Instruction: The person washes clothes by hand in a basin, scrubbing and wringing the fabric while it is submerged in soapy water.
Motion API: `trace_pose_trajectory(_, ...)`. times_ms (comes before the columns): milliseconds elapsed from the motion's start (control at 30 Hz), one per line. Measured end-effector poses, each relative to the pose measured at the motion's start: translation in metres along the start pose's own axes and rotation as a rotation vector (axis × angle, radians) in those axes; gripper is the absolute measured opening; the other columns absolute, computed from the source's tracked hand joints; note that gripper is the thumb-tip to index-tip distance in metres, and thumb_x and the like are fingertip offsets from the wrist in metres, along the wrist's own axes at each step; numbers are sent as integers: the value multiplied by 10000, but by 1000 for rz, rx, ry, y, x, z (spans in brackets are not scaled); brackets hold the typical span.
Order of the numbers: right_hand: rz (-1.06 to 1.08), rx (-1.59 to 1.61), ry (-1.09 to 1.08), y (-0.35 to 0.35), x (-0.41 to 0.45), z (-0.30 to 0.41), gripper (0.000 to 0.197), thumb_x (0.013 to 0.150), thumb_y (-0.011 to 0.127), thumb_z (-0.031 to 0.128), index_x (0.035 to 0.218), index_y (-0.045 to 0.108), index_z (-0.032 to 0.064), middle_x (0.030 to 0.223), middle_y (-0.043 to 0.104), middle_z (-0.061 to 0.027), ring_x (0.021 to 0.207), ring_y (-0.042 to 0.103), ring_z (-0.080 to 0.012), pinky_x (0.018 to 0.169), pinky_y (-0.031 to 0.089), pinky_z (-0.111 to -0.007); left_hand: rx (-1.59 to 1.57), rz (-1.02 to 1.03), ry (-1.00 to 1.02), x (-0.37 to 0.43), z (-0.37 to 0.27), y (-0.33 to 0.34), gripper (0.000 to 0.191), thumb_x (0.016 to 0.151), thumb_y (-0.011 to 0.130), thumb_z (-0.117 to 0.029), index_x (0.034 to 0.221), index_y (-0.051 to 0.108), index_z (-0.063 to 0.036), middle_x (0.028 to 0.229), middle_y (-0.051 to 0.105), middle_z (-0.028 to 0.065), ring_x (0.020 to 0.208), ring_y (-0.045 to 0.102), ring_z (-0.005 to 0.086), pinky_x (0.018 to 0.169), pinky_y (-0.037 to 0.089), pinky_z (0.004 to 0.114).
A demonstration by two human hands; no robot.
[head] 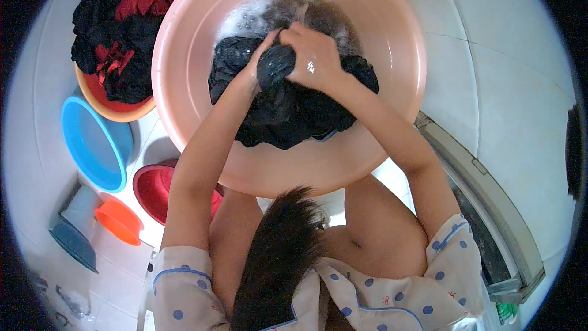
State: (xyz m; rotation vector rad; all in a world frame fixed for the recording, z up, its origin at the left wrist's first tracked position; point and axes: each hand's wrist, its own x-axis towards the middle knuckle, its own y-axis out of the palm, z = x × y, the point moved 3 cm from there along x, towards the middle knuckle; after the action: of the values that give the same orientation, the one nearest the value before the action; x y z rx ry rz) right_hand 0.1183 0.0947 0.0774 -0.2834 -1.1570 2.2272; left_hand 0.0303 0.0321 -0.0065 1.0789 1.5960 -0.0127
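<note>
Wet black cloth (280, 119) lies bunched in a large pink plastic basin (303, 168) in front of me. My left hand (261, 62) and my right hand (314, 57) grip one gathered part of it between them, near the basin's middle. The bunched piece bulges up between my thumbs, shiny with water. Beyond my hands, dark soapy water (328, 14) with white suds (250, 14) covers the far part of the basin floor. Some of my fingers are hidden behind the cloth.
Left of the basin, an orange tub (121, 114) holds black and red garments (124, 32). A blue basin (97, 147), a red basin (151, 188), a small orange basin (120, 223) and a dark teal basin (73, 243) stand nearby. Right is a tiled wall (510, 55) and a door frame (487, 174).
</note>
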Motion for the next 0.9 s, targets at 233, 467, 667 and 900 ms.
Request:
trace_pose_trajectory(233,282,-408,191,-15,-12,-39,547,610,683,277,1100,490,131,1139,477,-113,1132,388,-333,905,292,-563,260,-398,660,-14,-22,-22,283,783,648,-189,992,563,-19,909,616,82,747,585,149,646,481,278)
trace_pose_trajectory(467,-108,-72,692,38,-36,-52,709,799,498,499,1349,226,144,1343,197,-290,1229,217,-439,988,201,-520,896,-809,972,5,-23,-30,433,752,650,-154,1080,420,12,948,576,197,859,565,326,767,434,371)
trace_pose_trajectory(667,47,-655,172,59,-11,-64,414,796,519,357,1152,500,146,1210,404,-195,1083,372,-408,884,322,-534,885,-540,1063,-2,-28,-23,569,758,626,-133,1253,360,-39,1185,463,208,1116,443,309,954,332,335)
trace_pose_trajectory(900,-386,197,706,44,15,-63,460,603,690,166,1013,504,72,1072,490,-156,1005,462,-332,852,397,-396,276,-261,658,-6,-25,-21,767,732,660,-426,1304,294,-70,1254,406,167,1156,390,253,954,308,319)
